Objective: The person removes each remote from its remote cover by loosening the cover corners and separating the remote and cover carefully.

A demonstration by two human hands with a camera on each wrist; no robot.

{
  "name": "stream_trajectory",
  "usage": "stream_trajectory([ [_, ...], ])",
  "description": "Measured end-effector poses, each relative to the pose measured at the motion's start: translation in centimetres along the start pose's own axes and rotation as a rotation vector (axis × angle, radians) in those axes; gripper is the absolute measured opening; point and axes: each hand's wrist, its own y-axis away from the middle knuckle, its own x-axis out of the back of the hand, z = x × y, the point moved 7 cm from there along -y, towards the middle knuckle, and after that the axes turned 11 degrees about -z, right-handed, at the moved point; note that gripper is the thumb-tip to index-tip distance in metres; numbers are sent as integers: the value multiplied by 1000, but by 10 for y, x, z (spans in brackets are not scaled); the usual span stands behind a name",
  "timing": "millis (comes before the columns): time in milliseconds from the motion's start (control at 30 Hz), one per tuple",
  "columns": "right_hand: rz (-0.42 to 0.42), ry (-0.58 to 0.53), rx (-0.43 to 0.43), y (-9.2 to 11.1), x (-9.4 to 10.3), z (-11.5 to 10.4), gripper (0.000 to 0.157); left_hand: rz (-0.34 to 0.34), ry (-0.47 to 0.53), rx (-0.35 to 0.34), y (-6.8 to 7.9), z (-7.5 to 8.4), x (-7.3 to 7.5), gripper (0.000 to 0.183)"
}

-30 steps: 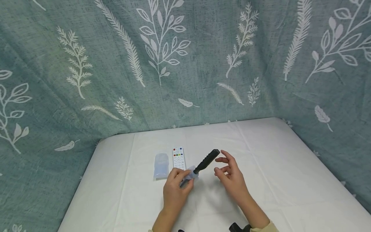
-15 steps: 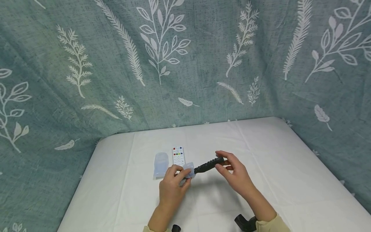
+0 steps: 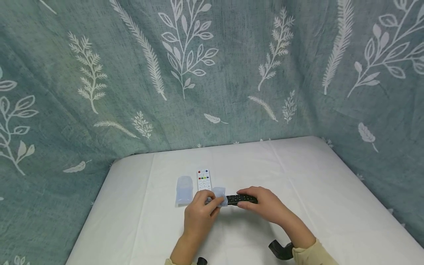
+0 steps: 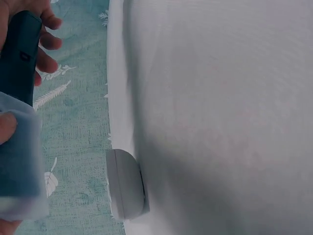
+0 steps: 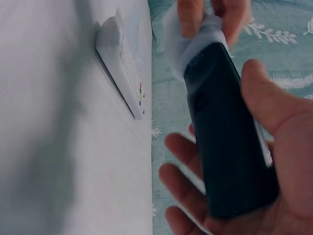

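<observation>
A black remote control (image 3: 233, 199) is held up over the table, lying crosswise with its buttons showing in the head view. Its left end sits inside a translucent plastic sleeve (image 3: 219, 192). My left hand (image 3: 200, 216) pinches the sleeve and the remote end within it. From the other side, my right hand (image 3: 267, 206) holds the bare end, thumb along one edge and fingers along the other. In the right wrist view the smooth back of the black remote (image 5: 230, 142) faces the camera. The left wrist view shows the sleeve (image 4: 22, 161) around the remote's lower part.
Behind the left hand, a white remote control (image 3: 203, 178) with coloured buttons lies on the white-covered table (image 3: 298, 176). Left of it lies another translucent sleeve (image 3: 184, 189), flat. A green leaf-patterned curtain (image 3: 232, 66) hangs at the table's back edge.
The right hand, apart from the black remote a second ago, has come in and taken its free end. The remote has swung down from an upward tilt to nearly level, buttons turned into view.
</observation>
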Motion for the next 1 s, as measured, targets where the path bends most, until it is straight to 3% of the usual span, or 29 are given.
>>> stream_trajectory([
  [167,-9,42,21,-3,-4,-2,49,27,-6,-27,-1,3,-1,35],
  [467,54,81,40,-1,-6,-4,43,36,-11,-9,1,3,-1,40],
  [633,110,113,32,0,-6,-3,42,1,-22,24,1,2,-2,43],
  [867,173,188,47,2,-5,-2,47,-116,-40,97,3,-3,-6,59],
  [1000,208,214,50,4,-4,0,48,-136,-21,102,4,-4,-5,60],
])
